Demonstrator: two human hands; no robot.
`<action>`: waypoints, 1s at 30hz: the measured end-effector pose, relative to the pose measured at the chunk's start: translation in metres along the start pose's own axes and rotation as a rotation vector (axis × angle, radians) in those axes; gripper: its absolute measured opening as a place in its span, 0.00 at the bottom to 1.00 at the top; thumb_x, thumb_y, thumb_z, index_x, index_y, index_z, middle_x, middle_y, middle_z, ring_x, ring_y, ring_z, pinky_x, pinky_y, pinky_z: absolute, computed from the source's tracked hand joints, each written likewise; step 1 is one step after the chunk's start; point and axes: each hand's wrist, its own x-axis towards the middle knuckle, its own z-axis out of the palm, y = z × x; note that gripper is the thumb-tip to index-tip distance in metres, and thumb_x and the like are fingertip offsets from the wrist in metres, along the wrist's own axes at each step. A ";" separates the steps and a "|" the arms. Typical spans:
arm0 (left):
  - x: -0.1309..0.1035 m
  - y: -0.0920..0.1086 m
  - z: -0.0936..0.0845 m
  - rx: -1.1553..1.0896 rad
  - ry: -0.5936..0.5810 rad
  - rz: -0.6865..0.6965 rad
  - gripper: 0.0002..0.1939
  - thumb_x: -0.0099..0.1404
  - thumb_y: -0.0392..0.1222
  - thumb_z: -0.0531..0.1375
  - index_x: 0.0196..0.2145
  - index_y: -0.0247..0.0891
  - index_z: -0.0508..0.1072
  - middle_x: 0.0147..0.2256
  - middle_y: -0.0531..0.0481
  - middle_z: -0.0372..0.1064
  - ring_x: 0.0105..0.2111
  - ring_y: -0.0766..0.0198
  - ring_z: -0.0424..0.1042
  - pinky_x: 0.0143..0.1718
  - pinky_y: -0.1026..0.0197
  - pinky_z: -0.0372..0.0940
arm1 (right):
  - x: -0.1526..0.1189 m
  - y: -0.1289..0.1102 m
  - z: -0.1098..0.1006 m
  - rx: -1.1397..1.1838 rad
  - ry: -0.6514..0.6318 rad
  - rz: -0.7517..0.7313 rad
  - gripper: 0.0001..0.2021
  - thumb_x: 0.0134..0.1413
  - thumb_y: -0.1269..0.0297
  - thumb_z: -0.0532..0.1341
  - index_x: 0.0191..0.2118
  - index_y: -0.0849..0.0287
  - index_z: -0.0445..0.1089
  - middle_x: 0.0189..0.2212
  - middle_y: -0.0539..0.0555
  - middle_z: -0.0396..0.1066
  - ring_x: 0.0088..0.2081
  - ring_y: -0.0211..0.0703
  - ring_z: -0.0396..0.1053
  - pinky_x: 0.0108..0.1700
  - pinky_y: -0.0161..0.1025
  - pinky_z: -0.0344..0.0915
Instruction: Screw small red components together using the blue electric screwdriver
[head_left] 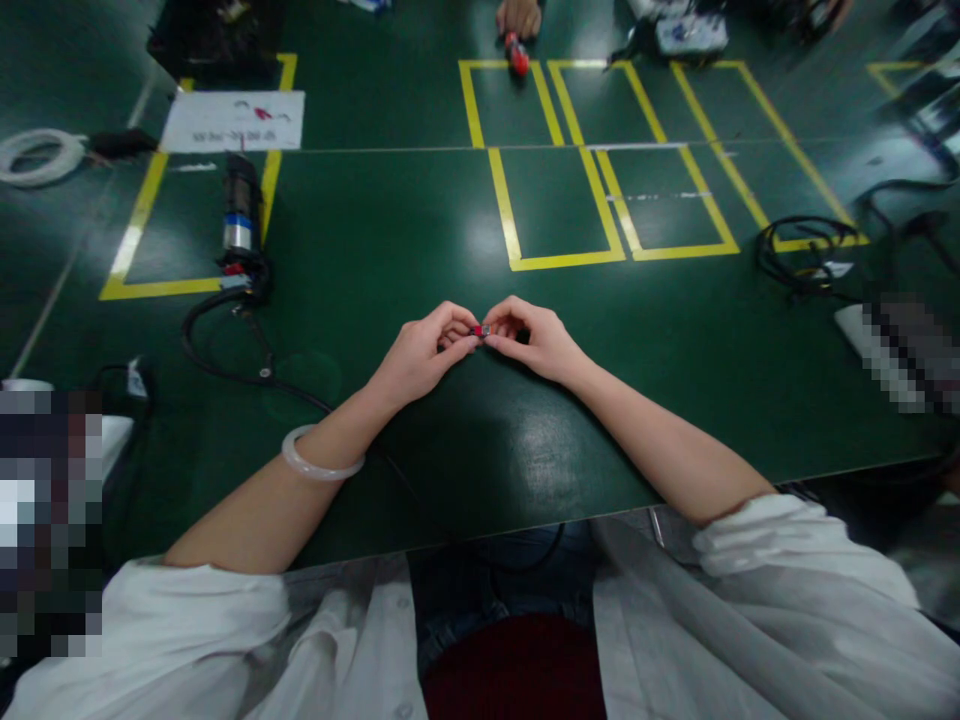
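Note:
Above the middle of the green table [420, 230], my left hand [433, 345] and my right hand [536, 338] meet fingertip to fingertip. Both pinch a small red part with a metallic-looking end [481, 331]. Its exact kind is too small to make out, and the fingers cover some of it. The left thumb and fingers close on its left end, the right ones on its right end. A dark cable [300, 392] runs under my left forearm, which wears a pale bangle.
A black cylindrical tool [241, 205] with a cable lies at left, below a white label sheet [232, 121]. Coiled black cable [802, 255] lies at right. Yellow tape outlines [566, 262] mark the table. Across it, another person's hand [519, 17] is near a red object [517, 58].

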 end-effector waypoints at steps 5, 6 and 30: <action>0.002 -0.002 0.002 -0.146 0.011 -0.035 0.12 0.69 0.46 0.62 0.44 0.35 0.70 0.37 0.46 0.77 0.37 0.60 0.79 0.40 0.60 0.71 | 0.000 0.002 0.000 0.033 0.005 -0.053 0.12 0.62 0.64 0.63 0.51 0.57 0.68 0.35 0.49 0.73 0.33 0.36 0.69 0.36 0.35 0.66; 0.002 -0.002 0.003 -0.161 0.012 -0.035 0.13 0.69 0.46 0.63 0.45 0.35 0.70 0.37 0.46 0.77 0.37 0.60 0.79 0.40 0.60 0.71 | 0.000 0.001 0.000 0.021 0.007 -0.067 0.10 0.63 0.65 0.63 0.49 0.57 0.69 0.35 0.49 0.73 0.33 0.36 0.69 0.36 0.35 0.66; 0.001 0.000 0.001 -0.013 0.020 0.022 0.12 0.70 0.45 0.62 0.46 0.35 0.72 0.39 0.46 0.77 0.38 0.61 0.78 0.39 0.62 0.69 | 0.002 -0.001 0.000 0.036 0.024 -0.012 0.10 0.59 0.61 0.66 0.43 0.58 0.69 0.34 0.50 0.74 0.32 0.36 0.69 0.34 0.36 0.66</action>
